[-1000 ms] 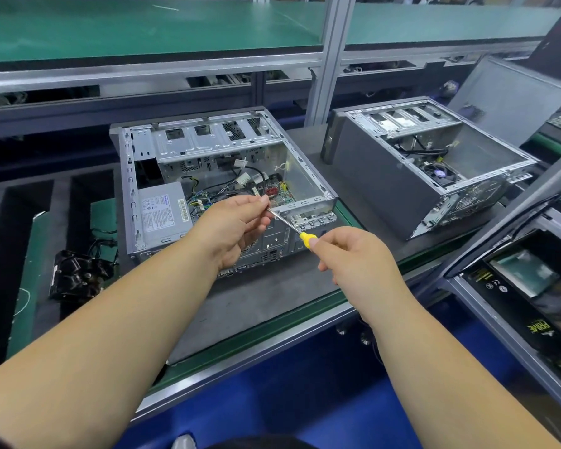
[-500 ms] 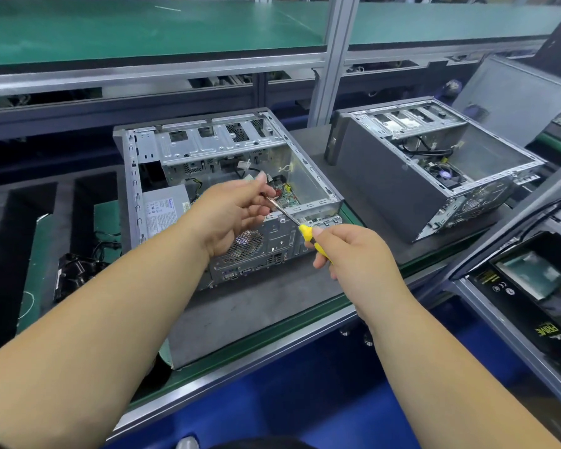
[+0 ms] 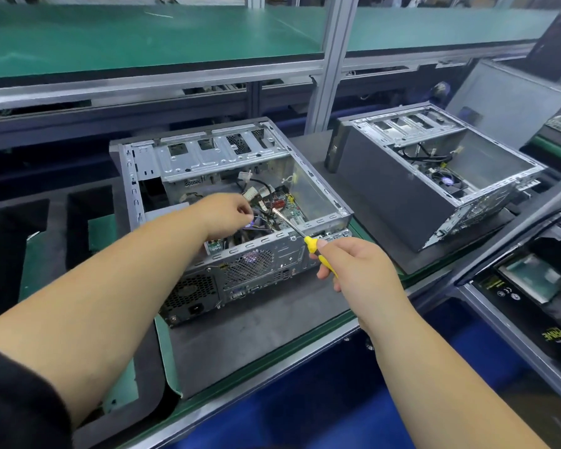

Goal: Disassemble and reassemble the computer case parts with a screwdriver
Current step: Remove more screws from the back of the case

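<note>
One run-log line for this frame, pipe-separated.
stage: working inside open computer case | right hand: holds yellow screwdriver, tip inside case | left hand: closed, inside case near cables | second case: untouched

- Open computer case point(image 3: 253, 273) sitting on the mat point(image 3: 272, 332), mid-bench.
- Second case point(image 3: 412, 189) lying right of it, apart.
- Loose panel point(image 3: 506, 102) leaning behind-right of it.
- Screwdriver point(image 3: 302, 234) reaching in over its near-right rim.
</note>
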### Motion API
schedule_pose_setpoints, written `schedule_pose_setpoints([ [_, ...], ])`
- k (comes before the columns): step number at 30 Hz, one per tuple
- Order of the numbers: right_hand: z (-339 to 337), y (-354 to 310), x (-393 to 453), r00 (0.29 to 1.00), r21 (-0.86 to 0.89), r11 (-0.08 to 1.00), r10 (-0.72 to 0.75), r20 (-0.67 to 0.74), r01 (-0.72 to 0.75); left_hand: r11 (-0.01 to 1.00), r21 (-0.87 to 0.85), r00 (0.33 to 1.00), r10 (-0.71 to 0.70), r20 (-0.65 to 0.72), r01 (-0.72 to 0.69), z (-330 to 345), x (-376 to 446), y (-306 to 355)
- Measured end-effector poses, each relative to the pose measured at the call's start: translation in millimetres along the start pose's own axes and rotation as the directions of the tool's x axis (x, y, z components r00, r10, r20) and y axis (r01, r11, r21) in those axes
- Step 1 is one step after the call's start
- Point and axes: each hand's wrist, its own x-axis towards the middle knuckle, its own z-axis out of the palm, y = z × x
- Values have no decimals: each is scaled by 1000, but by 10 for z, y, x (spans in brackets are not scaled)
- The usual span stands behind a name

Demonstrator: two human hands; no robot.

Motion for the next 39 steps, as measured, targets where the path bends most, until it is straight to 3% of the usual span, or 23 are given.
schedule_pose_setpoints([
  [3, 9, 7, 8, 1000, -3, 1000, 11, -17, -11, 992, 128, 991, 3, 137, -20, 46, 133, 18],
  [6, -11, 56, 6, 999, -2, 1000, 23, -42, -23, 990, 144, 991, -4, 134, -16, 56, 238, 22],
  [12, -39, 131, -63, 996, 2, 998, 60, -70, -60, 1000, 5, 973, 14, 230, -16, 54, 253, -8],
  [19, -34, 175, -158, 995, -48, 997, 56, -83, -61, 989, -111, 931, 133, 339, -101, 35, 160, -10],
  [26, -41, 227, -239, 995, -47, 996, 75, -64, -78, 988, -130, 934, 121, 335, -81, -38, -17, -20],
  [39, -36, 271, -267, 994, -46, 994, 99, -52, -101, 934, -311, 907, 275, 319, -174, -22, -102, -103],
])
